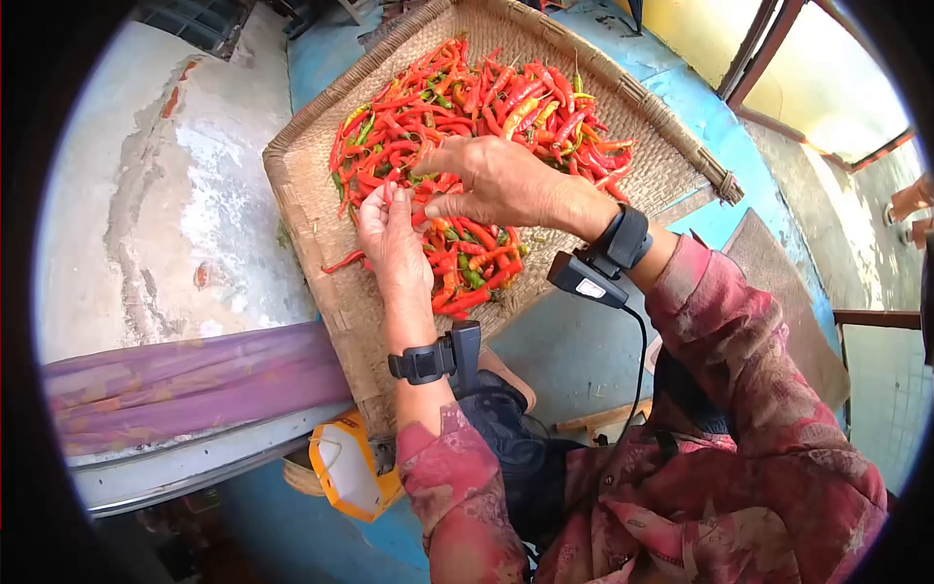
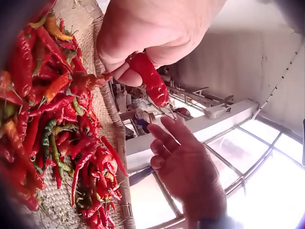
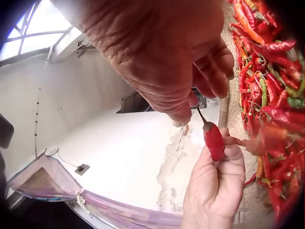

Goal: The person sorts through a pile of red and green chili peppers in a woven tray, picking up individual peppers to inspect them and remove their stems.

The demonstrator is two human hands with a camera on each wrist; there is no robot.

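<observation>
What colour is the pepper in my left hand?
The pepper is red, clearest in the right wrist view.

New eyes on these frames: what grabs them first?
Probably the heap of red chillies, flecked with green, on the woven tray. Next, the single red chilli pinched in the left hand by the heap, its dark stem towards the right hand.

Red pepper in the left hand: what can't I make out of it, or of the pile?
Red pepper's tip: left wrist view, behind the left hand's fingers.
Whether the right hand touches the stem: right wrist view, fingertips obscure the stem's end.
Middle of the pepper pile: head view, behind the right hand.
</observation>
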